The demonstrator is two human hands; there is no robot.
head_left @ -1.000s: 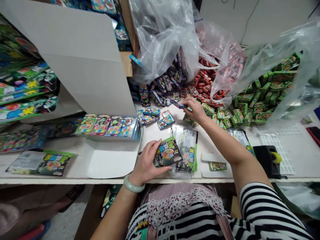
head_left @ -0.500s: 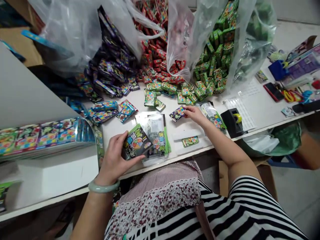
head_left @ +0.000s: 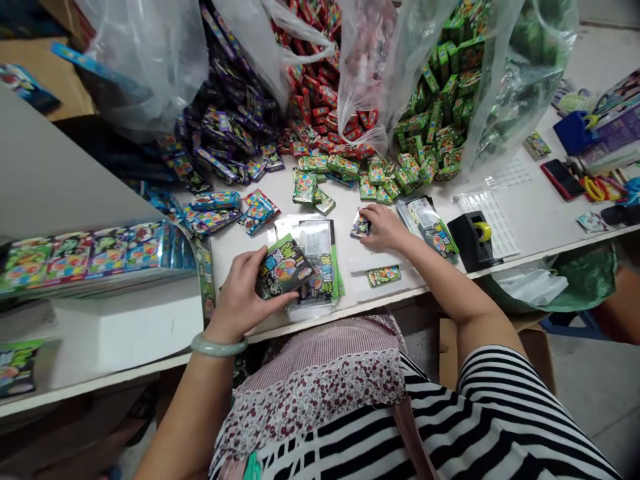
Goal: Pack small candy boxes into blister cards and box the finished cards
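Between the thumb and fingers of my left hand (head_left: 243, 293) is a black and green printed packet (head_left: 284, 268), held over the table's front edge. Partly under it lies a stack of clear-wrapped black and green packets (head_left: 320, 250). My right hand (head_left: 383, 229) has its fingers closed over a small purple box (head_left: 359, 225), which they partly cover. White paper (head_left: 367, 257) lies beneath that hand, and a small green box (head_left: 384, 275) shows just below it. To the left are blue and red small boxes (head_left: 259, 211); a cluster of green boxes (head_left: 305, 187) lies above.
Clear plastic bags (head_left: 365, 80) spill purple, red and green boxes along the back. A black tape dispenser (head_left: 473, 240) stands right, beside more black packets (head_left: 430, 230). On the left is a white tray (head_left: 145, 333) with a row of boxes. A phone (head_left: 563, 179) lies far right.
My right hand has turned over the small purple box, hiding more of it, and its fingers have curled in. My left hand still holds the packet. The camera view has shifted slightly.
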